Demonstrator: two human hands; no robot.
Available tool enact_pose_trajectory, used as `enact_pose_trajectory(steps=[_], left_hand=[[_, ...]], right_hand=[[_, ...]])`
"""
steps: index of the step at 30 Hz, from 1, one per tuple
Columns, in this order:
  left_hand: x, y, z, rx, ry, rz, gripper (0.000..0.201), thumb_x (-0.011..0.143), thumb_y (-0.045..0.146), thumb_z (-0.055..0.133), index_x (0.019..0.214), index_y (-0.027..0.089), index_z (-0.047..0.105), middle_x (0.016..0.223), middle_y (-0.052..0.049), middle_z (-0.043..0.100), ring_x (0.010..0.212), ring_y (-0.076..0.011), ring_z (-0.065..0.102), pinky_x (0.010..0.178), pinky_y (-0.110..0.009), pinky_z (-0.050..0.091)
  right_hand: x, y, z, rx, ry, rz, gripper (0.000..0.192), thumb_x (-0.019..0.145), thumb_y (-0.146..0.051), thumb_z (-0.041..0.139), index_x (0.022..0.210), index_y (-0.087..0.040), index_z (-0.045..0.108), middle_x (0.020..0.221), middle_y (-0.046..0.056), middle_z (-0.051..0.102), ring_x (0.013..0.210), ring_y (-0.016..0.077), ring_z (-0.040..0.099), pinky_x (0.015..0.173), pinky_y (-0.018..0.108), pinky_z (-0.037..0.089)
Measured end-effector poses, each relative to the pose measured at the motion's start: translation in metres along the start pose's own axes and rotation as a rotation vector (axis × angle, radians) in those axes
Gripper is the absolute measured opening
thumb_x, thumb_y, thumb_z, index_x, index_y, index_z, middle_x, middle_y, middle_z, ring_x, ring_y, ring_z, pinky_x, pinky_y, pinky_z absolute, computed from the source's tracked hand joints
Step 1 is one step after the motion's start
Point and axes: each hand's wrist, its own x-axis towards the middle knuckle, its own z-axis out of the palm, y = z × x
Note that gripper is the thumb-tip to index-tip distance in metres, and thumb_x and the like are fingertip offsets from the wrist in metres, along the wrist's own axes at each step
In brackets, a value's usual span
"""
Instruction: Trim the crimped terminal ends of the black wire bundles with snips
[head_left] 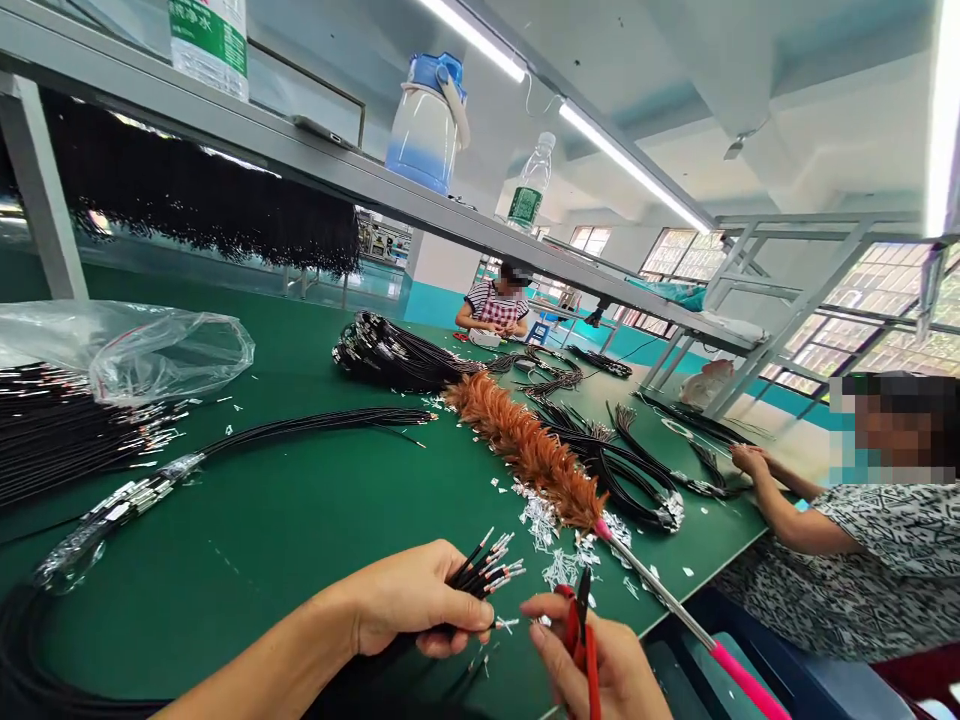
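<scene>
In the head view, my left hand [420, 598] is closed round a bundle of black cables [487, 572]. Their stripped ends, white and reddish, fan out above the fist, and one end pokes out sideways past my thumb. Close by on the right, my right hand [596, 655] holds red-handled scissors [581, 625] with dark blades pointing up. Its thumb and forefinger are near that single cable end, with a small white bit between them; whether they touch the cable I cannot tell. White scraps [559, 570] lie on the green table just beyond both hands.
An orange-brown feather duster [525, 450] with a pink handle lies across the table. Cable bundles [390, 350] sit behind it; more cables [67, 430] and a plastic bag [172, 350] are at left. Co-workers sit at right and at the back. A shelf [300, 150] with bottles spans overhead.
</scene>
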Motion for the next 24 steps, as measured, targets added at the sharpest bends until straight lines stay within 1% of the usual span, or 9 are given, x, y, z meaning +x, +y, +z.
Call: enact_pose_trajectory(steps=[3, 6, 8, 12, 15, 18, 20, 22, 24], left_hand=[[0.001, -0.001, 0.005, 0.037, 0.022, -0.010, 0.014, 0.061, 0.026, 0.060, 0.055, 0.015, 0.055, 0.045, 0.005, 0.048, 0.037, -0.0048, 0.035, 0.038, -0.019, 0.024], [0.001, -0.002, 0.007, 0.073, 0.012, -0.013, 0.012, 0.060, 0.023, 0.058, 0.052, 0.016, 0.052, 0.045, 0.005, 0.047, 0.038, -0.0052, 0.036, 0.037, -0.018, 0.023], [0.001, -0.003, 0.007, 0.094, 0.003, -0.019, 0.010, 0.060, 0.022, 0.056, 0.052, 0.016, 0.051, 0.046, 0.005, 0.047, 0.039, -0.0054, 0.037, 0.037, -0.018, 0.024], [0.002, -0.006, 0.007, 0.144, -0.033, -0.043, 0.009, 0.060, 0.022, 0.056, 0.054, 0.016, 0.053, 0.045, 0.006, 0.047, 0.039, -0.0061, 0.038, 0.036, -0.017, 0.027], [0.002, -0.008, 0.007, 0.170, -0.064, -0.056, 0.011, 0.061, 0.023, 0.058, 0.053, 0.017, 0.053, 0.045, 0.006, 0.047, 0.039, -0.0059, 0.038, 0.035, -0.017, 0.028], [0.002, -0.008, 0.002, 0.095, -0.121, -0.054, 0.011, 0.060, 0.025, 0.064, 0.058, 0.015, 0.059, 0.052, 0.003, 0.053, 0.042, -0.0057, 0.040, 0.036, -0.017, 0.028], [0.001, -0.007, -0.002, -0.002, -0.153, -0.037, 0.014, 0.059, 0.026, 0.067, 0.062, 0.014, 0.061, 0.054, 0.002, 0.054, 0.042, -0.0055, 0.041, 0.038, -0.017, 0.026], [0.001, -0.006, -0.006, -0.086, -0.171, -0.014, 0.016, 0.059, 0.026, 0.069, 0.060, 0.013, 0.060, 0.051, 0.003, 0.052, 0.041, -0.0050, 0.039, 0.039, -0.018, 0.024], [0.002, -0.006, -0.008, -0.115, -0.160, 0.013, 0.018, 0.058, 0.027, 0.070, 0.058, 0.013, 0.058, 0.049, 0.004, 0.049, 0.040, -0.0045, 0.036, 0.041, -0.019, 0.022]], right_hand=[[0.002, -0.020, -0.010, -0.244, -0.017, -0.174, 0.024, 0.082, -0.024, 0.042, 0.085, -0.013, 0.063, 0.051, -0.002, 0.050, 0.044, 0.0118, 0.043, 0.045, 0.023, 0.034], [0.005, -0.025, -0.008, -0.509, -0.116, -0.309, 0.022, 0.066, -0.006, 0.042, 0.070, -0.014, 0.062, 0.056, 0.003, 0.059, 0.047, 0.0137, 0.048, 0.045, 0.025, 0.033], [0.006, -0.026, -0.005, -0.664, -0.174, -0.379, 0.023, 0.056, -0.004, 0.043, 0.065, -0.014, 0.061, 0.056, 0.004, 0.062, 0.047, 0.0157, 0.053, 0.043, 0.027, 0.031], [0.007, -0.030, 0.000, -0.809, -0.235, -0.514, 0.014, 0.064, -0.007, 0.049, 0.063, -0.014, 0.062, 0.054, 0.005, 0.067, 0.044, 0.0177, 0.059, 0.039, 0.029, 0.023], [0.007, -0.029, 0.002, -0.801, -0.275, -0.547, 0.012, 0.065, -0.009, 0.053, 0.064, -0.015, 0.063, 0.052, 0.004, 0.067, 0.038, 0.0143, 0.053, 0.039, 0.028, 0.017], [0.004, -0.020, 0.006, -0.399, -0.265, -0.338, 0.012, 0.063, -0.009, 0.052, 0.062, -0.017, 0.061, 0.048, -0.001, 0.059, 0.039, 0.0088, 0.040, 0.041, 0.025, 0.021], [0.002, -0.012, 0.012, 0.091, -0.181, -0.070, 0.009, 0.069, -0.017, 0.054, 0.060, -0.019, 0.057, 0.043, -0.006, 0.046, 0.038, 0.0073, 0.034, 0.041, 0.022, 0.023], [0.001, -0.005, 0.023, 0.610, -0.084, 0.187, 0.018, 0.072, -0.034, 0.058, 0.063, -0.019, 0.055, 0.039, -0.009, 0.038, 0.034, 0.0058, 0.029, 0.037, 0.020, 0.021], [0.002, -0.001, 0.039, 1.001, -0.064, 0.310, 0.030, 0.067, -0.046, 0.065, 0.064, -0.018, 0.055, 0.033, -0.011, 0.036, 0.030, 0.0039, 0.024, 0.034, 0.018, 0.017]])
